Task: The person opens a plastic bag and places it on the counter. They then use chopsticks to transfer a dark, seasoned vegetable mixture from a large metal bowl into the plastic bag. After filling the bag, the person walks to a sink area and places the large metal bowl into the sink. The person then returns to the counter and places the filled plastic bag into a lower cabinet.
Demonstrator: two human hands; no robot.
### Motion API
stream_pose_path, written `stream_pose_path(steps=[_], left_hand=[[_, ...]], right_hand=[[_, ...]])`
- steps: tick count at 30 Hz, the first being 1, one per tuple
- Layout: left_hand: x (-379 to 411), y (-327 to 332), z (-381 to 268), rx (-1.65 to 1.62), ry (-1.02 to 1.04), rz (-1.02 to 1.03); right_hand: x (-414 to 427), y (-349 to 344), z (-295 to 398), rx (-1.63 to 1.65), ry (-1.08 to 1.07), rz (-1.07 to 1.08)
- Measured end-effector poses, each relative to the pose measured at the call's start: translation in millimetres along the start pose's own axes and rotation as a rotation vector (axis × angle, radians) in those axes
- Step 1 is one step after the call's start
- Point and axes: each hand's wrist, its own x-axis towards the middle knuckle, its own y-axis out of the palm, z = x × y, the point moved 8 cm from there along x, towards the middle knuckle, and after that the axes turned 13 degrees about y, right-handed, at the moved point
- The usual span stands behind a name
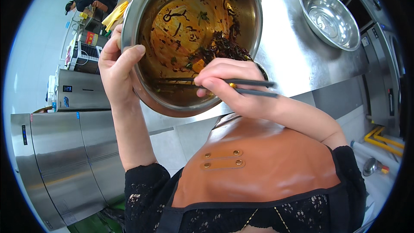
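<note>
My left hand (119, 61) grips the left rim of a large stainless steel bowl (257, 16), thumb over the edge, and the bowl is tilted towards me. Reddish-brown sauce coats its inside. Dark, shredded, sauced food (223, 48) with bits of green leaf is heaped at the lower right. In my right hand (233, 87) is a pair of black chopsticks (252, 87), their tips pointing left into the lower part of the bowl. Part of another container's rim (262, 70) shows behind my right hand; the rest is hidden.
On the steel worktable (284, 61) to the right stands a shiny metal basin (330, 19). A yellow cloth (115, 16) lies beyond my left hand. Steel cabinets (64, 155) line the left. Another person (92, 1) bends over at the far left.
</note>
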Motion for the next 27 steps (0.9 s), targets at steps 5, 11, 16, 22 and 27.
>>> stream_pose_path(steps=[5,11,16,22,27], left_hand=[[1.7,10.2,-14.3,0.042,0.078,0.095],[0.6,5.5,-18.2,0.01,0.022,0.048],[2.1,-0.9,-9.5,-0.022,-0.011,0.012],[4.4,9.4,-13.5,-0.006,-0.011,0.049],[3.3,1.9,-10.1,-0.038,-0.024,0.03]], right_hand=[[1.9,-40.5,-48.5,-0.215,0.297,-0.12],[54.7,-77.6,37.9,-0.552,-0.47,-0.364],[31.9,-62.5,12.2,-0.532,-0.318,-0.089],[54.9,-71.9,25.8,-0.666,-0.438,-0.118],[44.6,-79.3,56.0,-0.606,-0.58,-0.264]])
